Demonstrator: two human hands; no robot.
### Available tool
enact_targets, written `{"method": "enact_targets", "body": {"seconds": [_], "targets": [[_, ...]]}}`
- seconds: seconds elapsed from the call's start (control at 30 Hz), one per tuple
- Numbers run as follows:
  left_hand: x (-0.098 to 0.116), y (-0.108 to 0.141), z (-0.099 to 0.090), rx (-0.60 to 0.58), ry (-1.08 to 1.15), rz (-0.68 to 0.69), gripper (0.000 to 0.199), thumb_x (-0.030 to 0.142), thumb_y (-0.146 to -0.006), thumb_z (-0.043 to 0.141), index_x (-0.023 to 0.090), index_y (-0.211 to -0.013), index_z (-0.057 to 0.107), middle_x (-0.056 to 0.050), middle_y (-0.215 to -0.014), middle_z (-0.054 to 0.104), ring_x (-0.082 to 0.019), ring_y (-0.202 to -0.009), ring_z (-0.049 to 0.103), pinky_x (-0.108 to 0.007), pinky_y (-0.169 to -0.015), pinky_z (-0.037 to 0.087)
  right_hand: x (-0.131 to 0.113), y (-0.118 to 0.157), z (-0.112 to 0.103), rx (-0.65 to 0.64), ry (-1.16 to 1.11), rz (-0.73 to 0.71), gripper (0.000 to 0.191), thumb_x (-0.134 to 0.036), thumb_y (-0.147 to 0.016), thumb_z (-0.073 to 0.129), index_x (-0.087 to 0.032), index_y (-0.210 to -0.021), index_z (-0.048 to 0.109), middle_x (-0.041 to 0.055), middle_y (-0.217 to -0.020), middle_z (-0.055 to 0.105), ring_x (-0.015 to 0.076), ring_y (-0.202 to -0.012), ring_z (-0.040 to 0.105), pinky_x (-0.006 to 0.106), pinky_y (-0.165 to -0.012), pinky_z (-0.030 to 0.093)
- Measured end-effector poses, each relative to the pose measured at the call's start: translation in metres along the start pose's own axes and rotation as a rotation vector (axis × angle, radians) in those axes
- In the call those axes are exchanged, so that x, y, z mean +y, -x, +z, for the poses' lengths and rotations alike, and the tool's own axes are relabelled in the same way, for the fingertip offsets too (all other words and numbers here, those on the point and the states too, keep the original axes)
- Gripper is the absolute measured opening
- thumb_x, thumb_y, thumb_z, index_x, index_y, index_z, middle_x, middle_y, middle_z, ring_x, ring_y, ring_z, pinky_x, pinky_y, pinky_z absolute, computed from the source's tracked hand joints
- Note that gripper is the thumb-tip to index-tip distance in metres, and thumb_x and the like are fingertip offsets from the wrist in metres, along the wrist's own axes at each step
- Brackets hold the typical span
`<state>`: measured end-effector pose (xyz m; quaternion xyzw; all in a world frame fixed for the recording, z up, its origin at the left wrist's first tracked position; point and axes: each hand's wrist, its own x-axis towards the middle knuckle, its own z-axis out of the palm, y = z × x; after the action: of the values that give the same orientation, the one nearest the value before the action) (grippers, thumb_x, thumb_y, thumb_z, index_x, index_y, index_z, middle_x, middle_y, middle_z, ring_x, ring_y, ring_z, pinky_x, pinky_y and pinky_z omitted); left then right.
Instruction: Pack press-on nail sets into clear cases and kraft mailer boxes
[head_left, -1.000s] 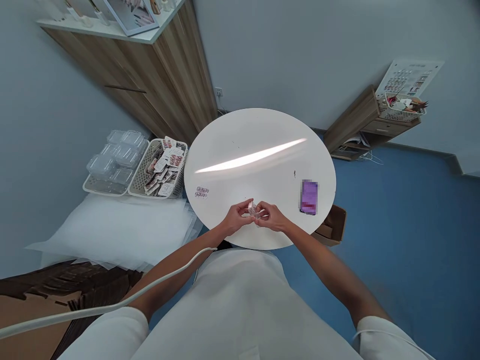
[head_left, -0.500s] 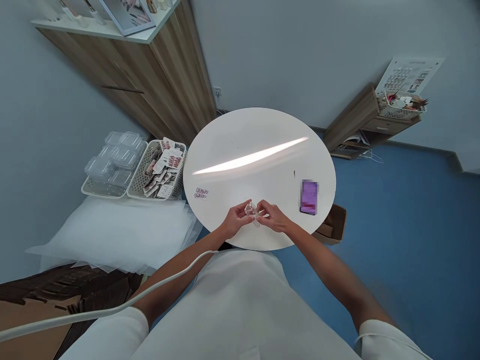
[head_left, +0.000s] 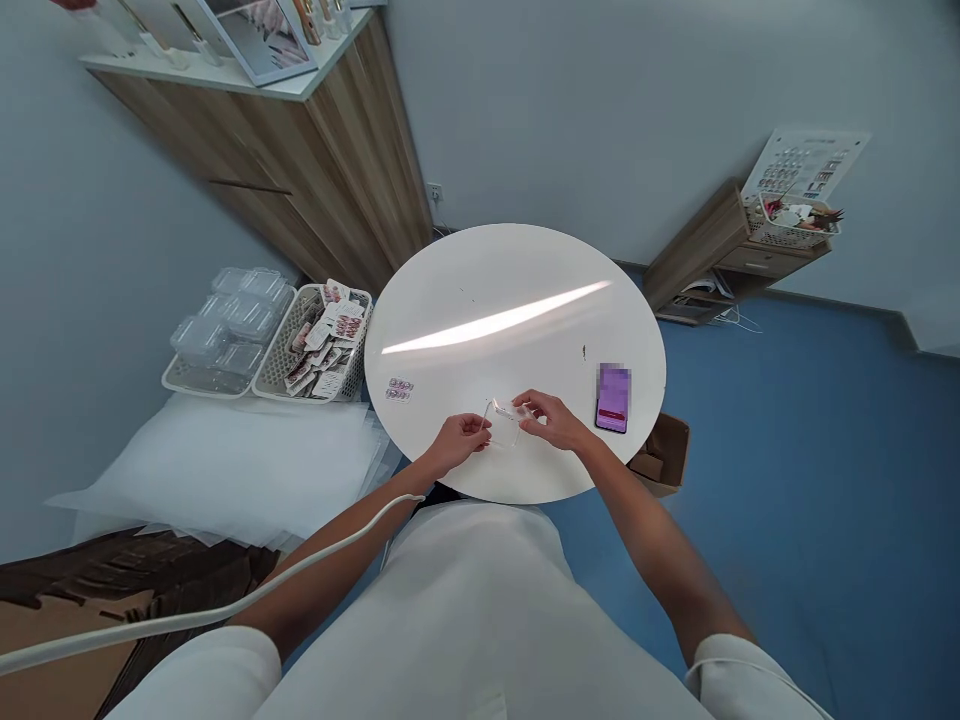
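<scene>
Between my hands, just above the near part of the round white table [head_left: 495,265], is a small clear plastic box [head_left: 502,425]. My left hand [head_left: 461,440] pinches its left edge between thumb and fingers. At its right edge my right hand [head_left: 553,420] has thumb and fingers closed on the plastic. The box looks see-through, with no contents I can make out. To the left on the table lies a small clear sheet of pinkish false nails [head_left: 399,390]. A phone with a purple screen [head_left: 613,398] lies to the right.
Left of the table, one white basket [head_left: 349,385] holds printed nail cards and another holds clear boxes [head_left: 251,315]. White sheets [head_left: 247,465] are stacked nearer me. An open cardboard box [head_left: 675,445] stands below the table's right edge. A white cable [head_left: 315,550] crosses my left arm.
My hands have moved apart, and the clear box between them now shows wider and flatter. The view has shifted slightly.
</scene>
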<state>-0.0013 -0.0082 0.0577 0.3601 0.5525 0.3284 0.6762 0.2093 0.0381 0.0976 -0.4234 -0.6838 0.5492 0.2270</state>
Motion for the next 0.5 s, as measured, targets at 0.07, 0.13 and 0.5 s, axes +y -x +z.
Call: {"method": "enact_targets", "body": {"seconds": [0.07,0.13,0.5], "targets": [[-0.005,0.001,0.000,-0.034,-0.041,-0.009,0.026,0.031,-0.057,0.072,0.014,-0.075,0.064,-0.003,-0.064,0.062,-0.014,-0.062,0.059,-0.032,-0.064,0.049,0.001,-0.003,0.001,0.016,-0.047,0.048,0.029,-0.047,-0.076,0.048,-0.023,-0.088,0.058,0.0019,-0.088,0.062,0.0155,-0.075,0.056,0.029,-0.066,0.043],[-0.010,0.004,0.000,-0.066,-0.047,-0.029,0.028,0.032,-0.057,0.072,0.013,-0.076,0.065,-0.004,-0.064,0.064,-0.014,-0.062,0.059,-0.033,-0.065,0.048,0.006,-0.009,0.004,0.093,-0.142,0.142,0.042,-0.055,-0.080,0.036,-0.020,-0.082,0.059,0.0038,-0.080,0.063,0.0143,-0.065,0.058,0.027,-0.058,0.042],[-0.023,0.011,0.007,0.035,0.015,-0.015,0.037,0.037,-0.056,0.074,0.013,-0.083,0.065,-0.007,-0.073,0.068,-0.018,-0.067,0.063,-0.038,-0.075,0.047,0.041,0.004,0.031,0.299,-0.354,0.397,0.046,-0.058,-0.077,0.039,-0.021,-0.098,0.056,0.0054,-0.086,0.061,0.0115,-0.058,0.059,0.023,-0.050,0.043]]}}
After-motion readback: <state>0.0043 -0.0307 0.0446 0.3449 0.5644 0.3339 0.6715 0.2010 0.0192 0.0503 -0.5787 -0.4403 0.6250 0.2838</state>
